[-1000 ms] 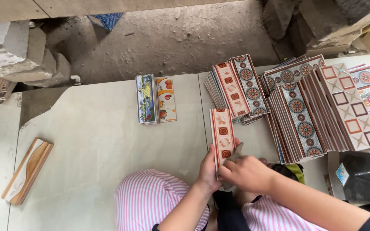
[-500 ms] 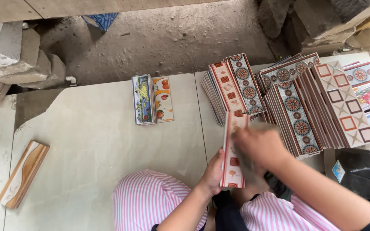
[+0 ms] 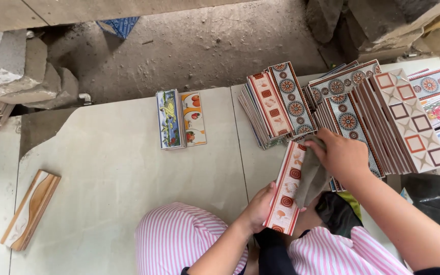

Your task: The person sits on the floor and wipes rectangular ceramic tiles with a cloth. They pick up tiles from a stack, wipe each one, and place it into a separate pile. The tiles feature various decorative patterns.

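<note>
I have one view only, from the head camera: it looks steeply down and forward over my striped knees (image 3: 179, 234) onto the counter (image 3: 113, 163), close in, with dirt ground (image 3: 204, 51) along the top.

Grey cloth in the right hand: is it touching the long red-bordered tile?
Touching. Head view shows the grey cloth, gripped by the right hand, lying directly across the long red-bordered tile.
</note>
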